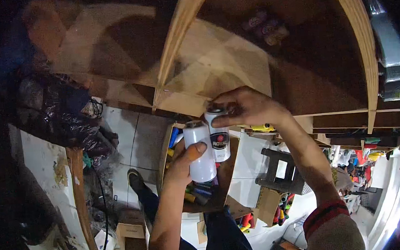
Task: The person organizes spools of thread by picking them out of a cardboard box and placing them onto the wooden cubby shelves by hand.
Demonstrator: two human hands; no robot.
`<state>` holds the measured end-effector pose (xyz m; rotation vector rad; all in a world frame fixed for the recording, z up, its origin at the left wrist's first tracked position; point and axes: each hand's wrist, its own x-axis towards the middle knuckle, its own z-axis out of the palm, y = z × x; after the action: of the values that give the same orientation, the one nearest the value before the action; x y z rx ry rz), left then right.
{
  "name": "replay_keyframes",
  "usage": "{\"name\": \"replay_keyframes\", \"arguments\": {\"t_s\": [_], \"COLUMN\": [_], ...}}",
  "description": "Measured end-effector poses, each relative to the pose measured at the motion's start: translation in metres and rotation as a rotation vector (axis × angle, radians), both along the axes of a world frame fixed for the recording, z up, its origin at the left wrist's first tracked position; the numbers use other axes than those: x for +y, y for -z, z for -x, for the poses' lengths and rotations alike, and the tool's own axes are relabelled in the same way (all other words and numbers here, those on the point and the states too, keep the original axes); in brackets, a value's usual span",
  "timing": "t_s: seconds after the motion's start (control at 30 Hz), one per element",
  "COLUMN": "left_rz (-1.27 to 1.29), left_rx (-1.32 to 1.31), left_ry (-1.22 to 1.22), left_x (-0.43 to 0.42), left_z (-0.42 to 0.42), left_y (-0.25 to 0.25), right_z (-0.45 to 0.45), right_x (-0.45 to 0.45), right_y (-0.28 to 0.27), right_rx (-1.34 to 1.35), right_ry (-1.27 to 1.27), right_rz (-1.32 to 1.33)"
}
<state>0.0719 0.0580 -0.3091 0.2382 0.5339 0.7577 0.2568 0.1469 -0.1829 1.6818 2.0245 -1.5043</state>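
Note:
My left hand (186, 165) is closed around a plain white thread spool (199, 159), its thumb lying across the front. Close beside it, on the right, a second white thread spool (220, 144) bears a black label reading ROYAL. My right hand (244, 107) grips this one from above, fingers curled round its dark upper end. Both spools are upright, side by side, over an open cardboard box (224, 187). Spools in several colours (204, 189) lie in that box, partly hidden by my left hand and the white spools.
Wooden shelving (237, 54) with curved uprights rises in front, with small dim objects (267, 27) deep inside. Wrapped rolls (393, 53) stand at far right. A black stool (280, 170), a box of coloured spools (271, 205), an open carton (133, 241) and black plastic-wrapped bundles (57, 115) surround my legs.

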Motion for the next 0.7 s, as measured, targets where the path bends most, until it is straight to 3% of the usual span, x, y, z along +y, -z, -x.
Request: {"name": "replay_keyframes", "arguments": {"t_s": [0.07,0.1,0.17,0.27,0.43,0.7], "left_rz": [0.025,0.052,0.108,0.112,0.073,0.073], "left_rx": [-0.059,-0.084,-0.133,-0.063,0.071,0.061], "left_ry": [-0.109,-0.135,-0.193,-0.115,-0.074,-0.044], "left_x": [-0.001,0.000,0.001,0.000,-0.006,-0.011], "left_z": [-0.007,-0.011,-0.016,-0.011,-0.013,-0.002], "left_y": [-0.002,-0.003,-0.007,-0.007,-0.019,-0.006], "right_z": [-0.016,-0.036,-0.071,-0.117,-0.129,-0.106], "right_x": [0.011,0.025,0.050,0.105,0.164,0.173], "right_y": [-0.012,-0.010,-0.029,-0.033,-0.009,-0.011], "right_rx": [-0.104,0.045,0.139,-0.158,-0.515,-0.539], "right_ry": [0.015,0.024,0.272,0.552,0.491,0.327], "right_rz": [-0.128,-0.262,-0.511,-0.660,-0.689,-0.664]}}
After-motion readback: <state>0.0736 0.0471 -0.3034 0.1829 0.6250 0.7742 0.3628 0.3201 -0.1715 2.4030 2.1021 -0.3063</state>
